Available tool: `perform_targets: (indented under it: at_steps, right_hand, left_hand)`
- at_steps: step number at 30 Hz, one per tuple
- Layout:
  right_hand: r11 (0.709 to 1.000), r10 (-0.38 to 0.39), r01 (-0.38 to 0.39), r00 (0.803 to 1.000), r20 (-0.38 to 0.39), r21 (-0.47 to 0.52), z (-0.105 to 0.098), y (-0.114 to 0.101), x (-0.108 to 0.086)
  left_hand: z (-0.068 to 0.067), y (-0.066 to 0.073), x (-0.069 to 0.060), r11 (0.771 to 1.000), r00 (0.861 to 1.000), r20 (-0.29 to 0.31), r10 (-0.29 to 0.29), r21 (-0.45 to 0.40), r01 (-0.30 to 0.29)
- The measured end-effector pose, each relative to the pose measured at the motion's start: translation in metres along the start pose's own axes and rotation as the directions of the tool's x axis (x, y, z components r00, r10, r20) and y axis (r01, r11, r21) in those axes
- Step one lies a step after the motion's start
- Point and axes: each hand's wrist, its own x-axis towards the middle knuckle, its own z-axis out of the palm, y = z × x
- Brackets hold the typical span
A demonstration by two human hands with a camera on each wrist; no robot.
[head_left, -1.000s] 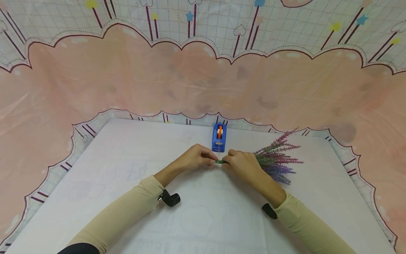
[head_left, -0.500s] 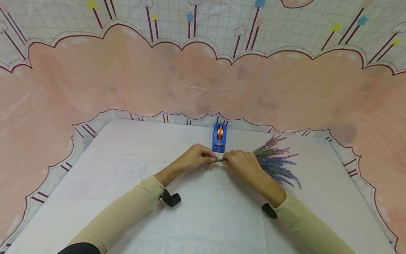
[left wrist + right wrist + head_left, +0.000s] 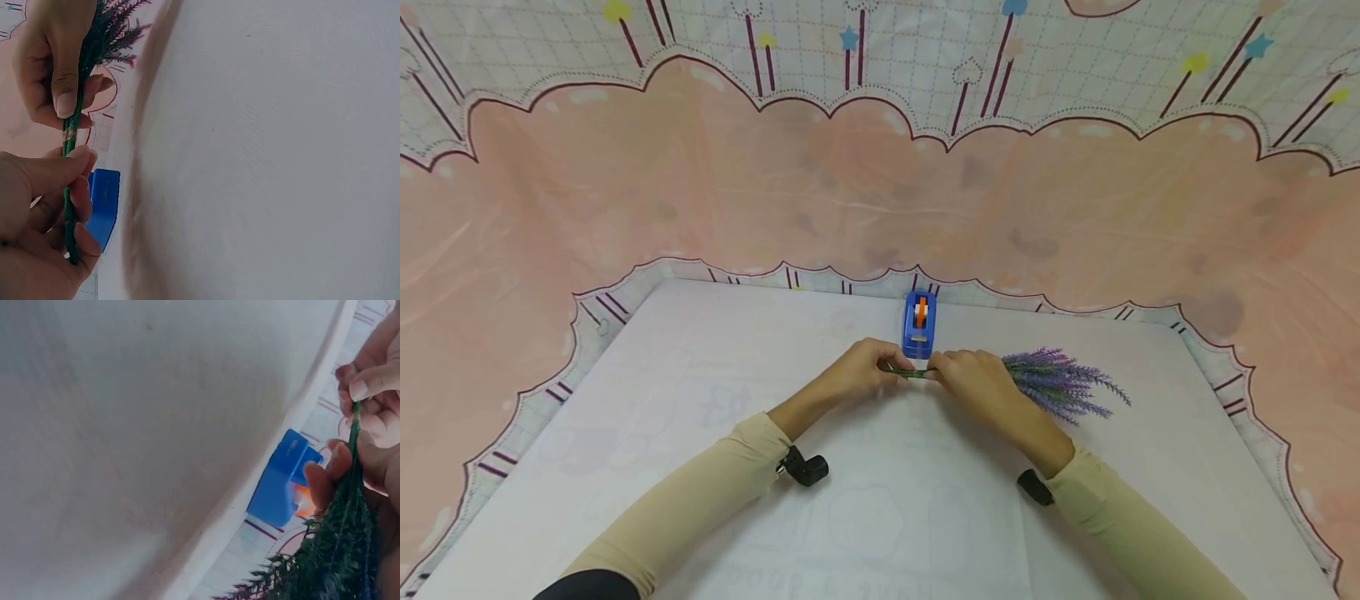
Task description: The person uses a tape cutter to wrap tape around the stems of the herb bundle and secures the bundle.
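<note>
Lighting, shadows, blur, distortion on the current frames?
Head: fairly even light, soft shadow beside the left sleeve. Left wrist: dimmer, hazy; edge of the white tabletop looks bowed, probably lens distortion. Right wrist: also dim; lavender bunch dark, tape dispenser soft.

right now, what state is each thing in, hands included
flowers, bunched, blossoms fanned out past the right hand
stems, gathered together, a shiny band around them, possibly tape
left hand, pinching the lower stems
right hand, gripping the stems nearer the blossoms
tape dispenser, standing on the table, orange wheel in place
</note>
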Motion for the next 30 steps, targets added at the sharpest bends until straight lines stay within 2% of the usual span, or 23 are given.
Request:
perform_targets:
  at_steps: [5, 10, 19, 25, 30]
  right_hand:
    - [0.999, 0.032, -0.032, 0.999, 0.034, 0.022, -0.0001, -0.0007, 0.0027]
    - [1.0, 0.013, -0.013, 1.0, -0.01, 0.002, 0.0018, -0.0016, 0.0011]
    - [0.999, -0.011, 0.007, 0.997, -0.078, -0.048, 0.0023, -0.0015, -0.0006]
    - [0.998, -0.014, 0.006, 0.99, -0.138, -0.055, 0.0025, -0.0018, -0.0009]
    - [0.999, 0.019, -0.023, 0.992, -0.122, -0.032, 0.0026, -0.0024, -0.0008]
  left_hand:
    - [-0.0003, -0.0007, 0.0008, 1.0, 1.0, -0.009, 0.009, 0.02, -0.009]
    - [-0.0004, -0.002, 0.0004, 1.0, 1.0, -0.013, 0.006, 0.016, -0.005]
    - [0.0036, -0.0031, -0.0013, 0.993, 1.0, 0.009, -0.008, -0.115, 0.009]
    - [0.0027, -0.0015, -0.0016, 0.994, 1.0, 0.001, -0.005, -0.107, 0.005]
    - [0.0017, -0.0016, -0.001, 0.994, 0.999, -0.005, -0.036, -0.106, 0.035]
